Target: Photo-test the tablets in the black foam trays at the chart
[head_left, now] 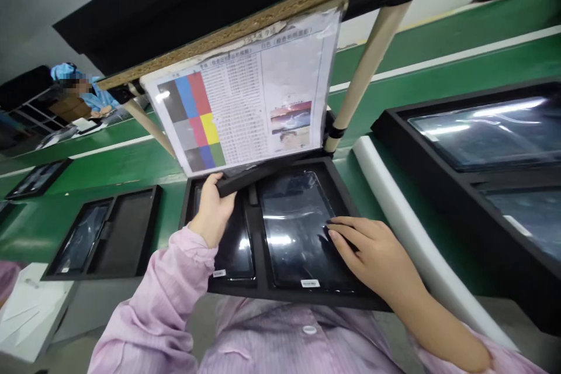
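Observation:
My left hand is closed round one end of a thin black slab, seen nearly edge-on; its exact kind I cannot make out. The slab is tilted over the far side of a black foam tray. Two dark glossy screen panels lie in that tray, each with a small white label. The left panel is partly hidden by my left hand and the slab. Over the right edge of the right panel, my right hand rests with its fingers stretched out and slightly apart, fingertips at the glass.
A sheet with colour blocks hangs behind the tray under a shelf. White foam strip and a larger black tray are on the right. Another tray with one panel sits left on the green belt. A co-worker is far left.

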A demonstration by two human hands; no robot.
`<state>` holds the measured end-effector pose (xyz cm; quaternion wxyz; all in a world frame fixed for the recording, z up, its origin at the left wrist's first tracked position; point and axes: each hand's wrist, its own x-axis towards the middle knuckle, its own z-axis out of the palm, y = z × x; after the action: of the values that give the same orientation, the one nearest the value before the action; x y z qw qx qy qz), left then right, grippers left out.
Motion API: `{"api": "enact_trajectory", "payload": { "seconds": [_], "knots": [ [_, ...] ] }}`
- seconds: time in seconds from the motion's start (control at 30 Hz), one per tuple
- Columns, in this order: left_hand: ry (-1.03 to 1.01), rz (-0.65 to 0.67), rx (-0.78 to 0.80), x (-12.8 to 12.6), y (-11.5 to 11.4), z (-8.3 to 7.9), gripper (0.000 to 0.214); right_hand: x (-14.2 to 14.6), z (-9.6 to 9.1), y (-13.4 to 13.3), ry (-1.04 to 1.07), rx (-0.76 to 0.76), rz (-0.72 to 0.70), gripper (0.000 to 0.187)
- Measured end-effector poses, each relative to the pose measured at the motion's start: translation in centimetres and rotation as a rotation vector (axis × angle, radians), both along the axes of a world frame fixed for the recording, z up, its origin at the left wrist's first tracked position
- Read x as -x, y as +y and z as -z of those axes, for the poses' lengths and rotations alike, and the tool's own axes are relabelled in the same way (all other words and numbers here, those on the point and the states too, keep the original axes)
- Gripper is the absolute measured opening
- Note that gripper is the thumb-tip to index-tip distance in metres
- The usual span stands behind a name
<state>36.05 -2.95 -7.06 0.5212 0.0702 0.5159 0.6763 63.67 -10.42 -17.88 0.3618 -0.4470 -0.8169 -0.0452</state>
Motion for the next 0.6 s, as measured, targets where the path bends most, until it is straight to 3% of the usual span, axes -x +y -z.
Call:
{"api": "enact_trajectory", "payload": {
  "seconds": [0.1, 0.17, 0.4, 0.5, 0.6],
  "knots": [
    [-0.163, -0.024, 0.011, -1.1, -1.5, 0.4, 0.012, -0.1, -0.1, 0.2, 0.023, 0.032, -0.022, 0.027],
    [-0.23, -0.037, 0.008, -1.8, -1.9, 0.2, 0.019, -0.1, -0.3, 0.6, 0.047, 0.091, -0.033, 0.029],
    [-0.369, 0.039, -0.036, -6.6, -2.2, -1.9, 0.015, 0.3, -0.7, 2.2, 0.083, 0.294, -0.028, 0.034],
    [-0.391, 0.078, 0.003, -8.2, -4.2, -2.3, 0.015, 0.1, -0.5, 2.1, 0.196, 0.41, 0.0, 0.034],
    [-0.393, 0.114, 0.053, -7.8, -7.7, -2.7, 0.015, -0.5, -0.9, 2.6, 0.423, 0.554, 0.045, 0.041]
  ]
}}
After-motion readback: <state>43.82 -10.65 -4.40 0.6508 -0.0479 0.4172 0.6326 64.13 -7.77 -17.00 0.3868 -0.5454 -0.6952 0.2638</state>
